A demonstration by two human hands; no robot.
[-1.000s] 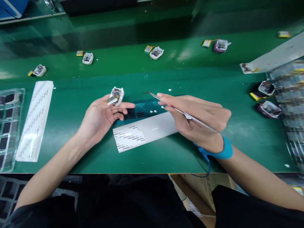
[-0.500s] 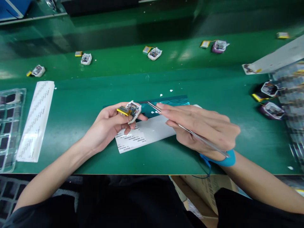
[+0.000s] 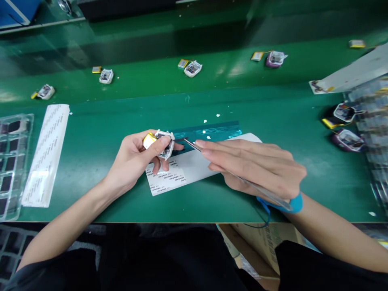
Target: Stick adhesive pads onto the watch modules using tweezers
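At the middle of the desk (image 3: 182,210), left thumb pressing down on the bare inside of a white housing (image 3: 168,153), and the left hand (image 3: 133,157) has it pinched, two fingers curled loosely below, one stretched out to the right. Over on the other side, the right hand (image 3: 263,167) has its fingers pressed together on a pair of metal tweezers (image 3: 257,189), points aimed at the housing's right edge. Touching it? Can't tell from here, nor whether anything sits between the tips.

So how far along are we? Housing uncovered, parts showing, and the battery pack (image 3: 148,140) lies outside it, next to the thumb: this unit looks part-done, I'd say.

Just beyond the fingers, a teal film (image 3: 224,127) carries a couple of white dots (image 3: 208,137), with more loose on the desk behind, and a printed sheet (image 3: 165,184) lies nearest the person.

Further out, the back row: three white units (image 3: 193,68) and a purple unit (image 3: 275,59), every one uncovered, battery out beside it. No finished one to be made out among them! Off right, a black unit (image 3: 344,112) and a second purple one (image 3: 348,141), uncovered too, next to blurred stacked trays (image 3: 368,133).
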